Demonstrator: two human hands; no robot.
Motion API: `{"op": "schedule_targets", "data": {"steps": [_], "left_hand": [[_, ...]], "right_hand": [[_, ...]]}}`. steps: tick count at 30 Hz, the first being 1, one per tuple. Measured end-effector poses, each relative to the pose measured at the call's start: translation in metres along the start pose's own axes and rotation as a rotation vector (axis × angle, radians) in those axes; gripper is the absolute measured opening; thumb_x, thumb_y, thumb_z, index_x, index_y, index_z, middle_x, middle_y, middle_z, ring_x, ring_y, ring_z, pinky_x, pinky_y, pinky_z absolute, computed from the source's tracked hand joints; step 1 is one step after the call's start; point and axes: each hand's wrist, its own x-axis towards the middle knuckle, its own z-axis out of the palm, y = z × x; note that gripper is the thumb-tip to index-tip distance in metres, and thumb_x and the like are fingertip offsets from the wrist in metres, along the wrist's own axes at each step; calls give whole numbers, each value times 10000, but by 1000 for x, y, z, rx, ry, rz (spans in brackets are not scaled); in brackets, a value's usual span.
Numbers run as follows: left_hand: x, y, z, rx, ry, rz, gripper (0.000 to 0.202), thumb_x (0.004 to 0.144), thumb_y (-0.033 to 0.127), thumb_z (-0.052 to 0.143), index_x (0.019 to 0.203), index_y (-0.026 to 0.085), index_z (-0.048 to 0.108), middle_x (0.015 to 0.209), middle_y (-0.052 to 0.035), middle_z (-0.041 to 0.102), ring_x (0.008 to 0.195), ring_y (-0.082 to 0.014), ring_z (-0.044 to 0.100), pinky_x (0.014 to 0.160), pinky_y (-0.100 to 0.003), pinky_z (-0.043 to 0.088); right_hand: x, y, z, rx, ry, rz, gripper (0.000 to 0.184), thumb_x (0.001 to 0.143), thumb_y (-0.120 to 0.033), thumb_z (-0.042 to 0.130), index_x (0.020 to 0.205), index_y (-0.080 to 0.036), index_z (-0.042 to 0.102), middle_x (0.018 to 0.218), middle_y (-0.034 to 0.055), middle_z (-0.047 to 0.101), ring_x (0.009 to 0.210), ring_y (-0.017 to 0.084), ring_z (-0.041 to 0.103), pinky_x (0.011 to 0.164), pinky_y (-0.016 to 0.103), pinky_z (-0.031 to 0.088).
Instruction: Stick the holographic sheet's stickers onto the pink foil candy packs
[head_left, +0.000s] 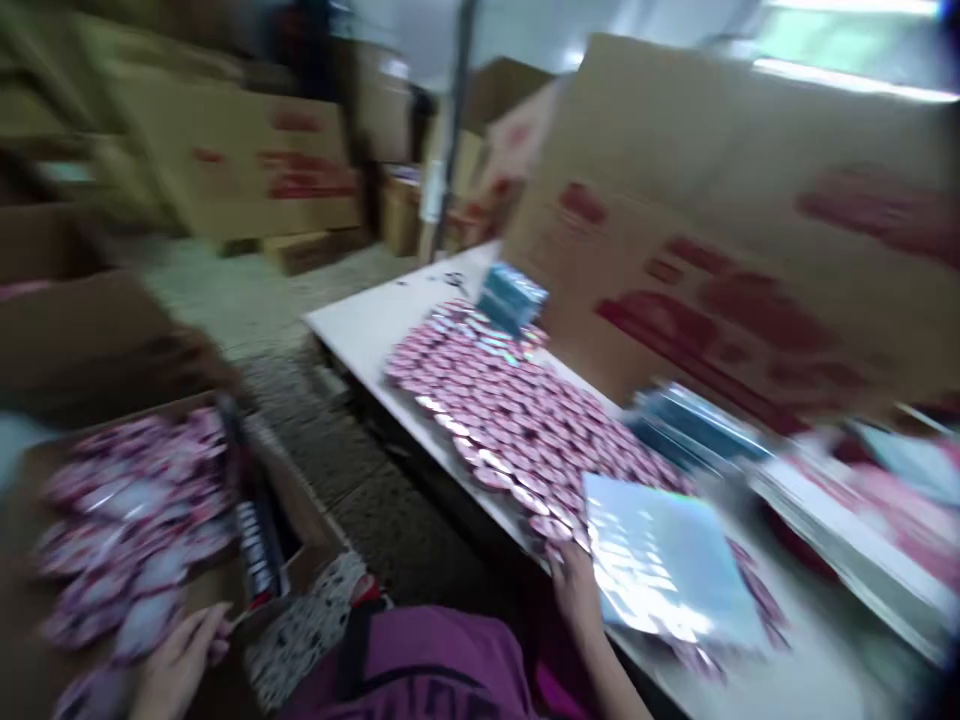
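Note:
My left hand is low on the left, over the near side of an open carton that holds many pink-and-white packets in shiny clear wrap. Its fingers look loosely apart, and I make out nothing in them. At the near edge of the white table, my right hand has its fingertips against the closest of many small pink round pieces laid in overlapping rows. Motion blur hides whether it grips one. Beside that hand, a shiny clear plastic sheet or stack of bags lies over part of the rows.
Bluish plastic-wrapped packs and a small blue pack are on the white table. A big cardboard carton with red print stands behind them. More cartons stand on the floor at the back left. A dark printed box stands in the left carton.

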Motion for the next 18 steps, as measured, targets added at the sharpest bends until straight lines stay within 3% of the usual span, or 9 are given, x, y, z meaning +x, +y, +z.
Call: {"op": "schedule_targets", "data": {"steps": [2, 4, 8, 11, 13, 15, 18], "left_hand": [[5, 41, 67, 55, -194, 133, 446, 486, 712, 467, 699, 330, 549, 556, 122, 622, 626, -196, 611, 655, -322, 524], [-14, 88, 132, 139, -367, 255, 446, 462, 678, 508, 726, 325, 577, 607, 107, 649, 672, -203, 624, 683, -321, 519], [-93, 176, 259, 261, -768, 518, 405, 537, 576, 582, 796, 269, 635, 759, 31, 681, 771, -227, 620, 745, -330, 484], [-158, 224, 355, 289, -1012, 666, 350, 549, 462, 648, 799, 217, 661, 838, -33, 682, 846, -244, 600, 785, -315, 449], [-191, 244, 414, 272, -1005, 675, 322, 559, 395, 662, 810, 195, 659, 824, -44, 675, 847, -234, 594, 755, -294, 445], [-213, 256, 463, 248, -962, 586, 360, 552, 312, 679, 876, 160, 645, 775, -45, 666, 786, -205, 597, 698, -267, 444], [-225, 261, 511, 230, -893, 428, 343, 553, 241, 678, 876, 133, 639, 648, -18, 640, 652, -161, 583, 603, -236, 428]], "right_hand": [[-3, 44, -34, -112, 199, 76, 364, 812, -407, 365, 940, -168, 608, 980, 119, 612, 948, 247, 538, 869, 425, 404], [-10, 92, -74, -211, 338, 180, 375, 823, -390, 344, 976, -146, 585, 1007, 132, 597, 978, 247, 518, 882, 412, 383], [-18, 189, -146, -310, 464, 477, 447, 798, -407, 375, 1070, -88, 530, 1074, 174, 559, 1028, 270, 481, 884, 400, 361], [-7, 252, -185, -282, 465, 681, 490, 772, -404, 423, 1120, -71, 510, 1099, 181, 544, 1023, 276, 485, 853, 372, 372], [5, 284, -201, -240, 391, 732, 501, 763, -406, 444, 1151, -93, 502, 1086, 160, 555, 1004, 265, 502, 828, 350, 382], [18, 306, -209, -220, 291, 762, 520, 746, -421, 482, 1179, -134, 493, 1084, 134, 558, 1000, 259, 506, 816, 343, 388], [30, 318, -209, -282, 215, 865, 586, 676, -456, 573, 1196, -201, 487, 1142, 119, 520, 1028, 291, 480, 803, 375, 394]]}}
